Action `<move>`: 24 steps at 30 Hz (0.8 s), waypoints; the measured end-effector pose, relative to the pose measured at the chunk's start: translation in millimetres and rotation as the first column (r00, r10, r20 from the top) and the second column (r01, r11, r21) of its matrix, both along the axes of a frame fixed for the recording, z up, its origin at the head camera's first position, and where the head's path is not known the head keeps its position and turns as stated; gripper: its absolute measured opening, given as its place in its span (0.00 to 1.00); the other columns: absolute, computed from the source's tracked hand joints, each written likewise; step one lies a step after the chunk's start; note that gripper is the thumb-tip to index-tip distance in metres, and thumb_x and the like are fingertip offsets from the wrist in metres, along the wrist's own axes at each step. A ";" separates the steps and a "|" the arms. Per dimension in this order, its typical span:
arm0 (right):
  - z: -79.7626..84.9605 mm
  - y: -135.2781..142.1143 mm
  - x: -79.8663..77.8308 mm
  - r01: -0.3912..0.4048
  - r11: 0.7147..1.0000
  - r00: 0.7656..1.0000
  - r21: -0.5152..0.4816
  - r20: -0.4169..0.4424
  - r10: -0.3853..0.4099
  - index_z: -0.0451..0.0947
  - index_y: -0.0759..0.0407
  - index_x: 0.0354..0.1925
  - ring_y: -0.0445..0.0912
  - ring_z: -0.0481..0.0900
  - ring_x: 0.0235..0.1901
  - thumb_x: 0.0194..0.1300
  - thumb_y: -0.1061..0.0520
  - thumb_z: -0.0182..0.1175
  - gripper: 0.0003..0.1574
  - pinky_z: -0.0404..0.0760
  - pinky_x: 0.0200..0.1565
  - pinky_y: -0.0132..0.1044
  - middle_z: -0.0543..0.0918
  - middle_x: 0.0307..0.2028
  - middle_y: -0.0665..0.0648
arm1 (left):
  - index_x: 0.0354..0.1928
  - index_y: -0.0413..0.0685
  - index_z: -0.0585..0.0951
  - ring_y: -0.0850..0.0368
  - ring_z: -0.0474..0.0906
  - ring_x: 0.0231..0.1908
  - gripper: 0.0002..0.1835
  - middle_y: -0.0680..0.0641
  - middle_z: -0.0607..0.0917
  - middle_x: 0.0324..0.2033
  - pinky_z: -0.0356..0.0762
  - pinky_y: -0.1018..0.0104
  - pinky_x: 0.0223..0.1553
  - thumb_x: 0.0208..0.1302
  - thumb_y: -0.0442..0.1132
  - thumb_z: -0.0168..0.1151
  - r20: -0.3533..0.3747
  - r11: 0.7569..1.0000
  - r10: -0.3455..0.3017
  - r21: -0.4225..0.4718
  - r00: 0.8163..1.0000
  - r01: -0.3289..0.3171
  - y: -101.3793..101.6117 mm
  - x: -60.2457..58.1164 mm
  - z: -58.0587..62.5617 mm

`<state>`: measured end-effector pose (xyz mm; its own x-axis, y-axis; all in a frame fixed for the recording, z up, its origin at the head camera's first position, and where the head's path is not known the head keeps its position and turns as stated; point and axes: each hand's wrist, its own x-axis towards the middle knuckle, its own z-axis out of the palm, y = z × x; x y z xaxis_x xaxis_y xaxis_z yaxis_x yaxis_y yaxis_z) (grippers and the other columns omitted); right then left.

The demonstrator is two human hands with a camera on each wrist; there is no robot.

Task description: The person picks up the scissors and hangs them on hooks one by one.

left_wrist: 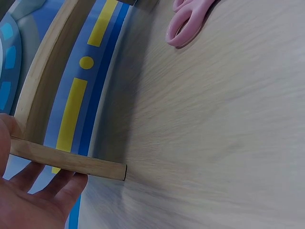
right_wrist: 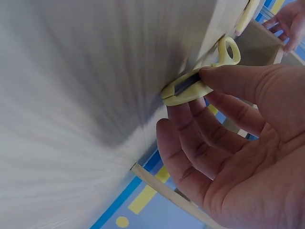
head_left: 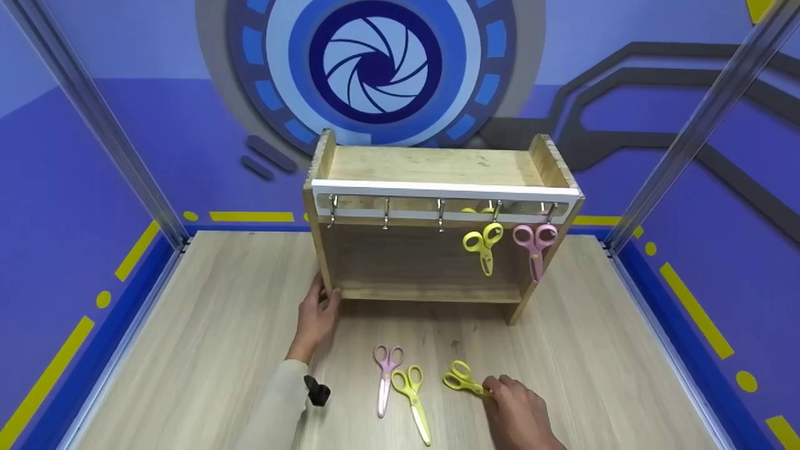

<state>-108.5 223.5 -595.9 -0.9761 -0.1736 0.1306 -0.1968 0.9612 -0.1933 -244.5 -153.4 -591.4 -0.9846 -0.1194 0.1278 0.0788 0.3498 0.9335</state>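
My left hand [head_left: 317, 319] grips the lower left side panel of a wooden shelf [head_left: 431, 294]. In the left wrist view the fingers lie behind that panel [left_wrist: 71, 160], with the thumb on the other side. At the front right, my right hand [head_left: 517, 409] pinches yellow scissors [head_left: 461, 378] by the blade end, handles pointing left. The right wrist view shows the thumb on the blades of these scissors [right_wrist: 188, 88], close to the tabletop. Pink scissors [head_left: 384, 381] and a second yellow pair [head_left: 412, 400] lie on the table between my hands.
A rail with several metal hooks [head_left: 440, 215] runs along the shelf's upper front. Yellow scissors [head_left: 484, 247] and pink scissors [head_left: 536, 247] hang from its two right hooks. Blue panels [head_left: 156, 137] and metal posts [head_left: 103, 128] enclose the wooden table [head_left: 206, 325].
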 end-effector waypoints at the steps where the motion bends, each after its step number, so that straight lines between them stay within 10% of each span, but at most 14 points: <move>1: 1.5 0.7 0.1 -0.008 1.000 1.000 0.003 -0.012 0.008 0.84 0.52 0.33 0.41 0.73 0.21 0.56 0.65 0.75 0.11 0.73 0.20 0.38 0.73 0.22 0.45 | 0.81 0.51 0.55 0.39 0.71 0.68 0.34 0.37 0.68 0.73 0.76 0.47 0.64 0.79 0.43 0.55 0.000 1.000 -0.001 0.000 1.000 0.001 0.0 0.0 0.3; 16: 55.1 10.8 -20.0 -0.078 0.996 0.967 0.037 -0.242 0.085 0.86 0.52 0.34 0.43 0.78 0.25 0.52 0.65 0.77 0.13 0.79 0.23 0.38 0.79 0.26 0.47 | 0.81 0.54 0.55 0.42 0.70 0.69 0.34 0.40 0.68 0.74 0.76 0.49 0.65 0.79 0.45 0.55 0.032 1.000 0.008 -0.011 0.999 -0.008 -0.1 0.7 1.0; 24: 92.5 11.8 -34.8 -0.184 0.983 0.889 -0.001 -0.427 0.166 0.85 0.52 0.34 0.43 0.78 0.25 0.49 0.67 0.79 0.16 0.80 0.23 0.39 0.80 0.29 0.48 | 0.81 0.48 0.56 0.37 0.73 0.67 0.34 0.33 0.69 0.71 0.78 0.48 0.63 0.79 0.41 0.55 -0.035 1.000 -0.003 0.005 0.999 0.003 -0.6 0.8 0.7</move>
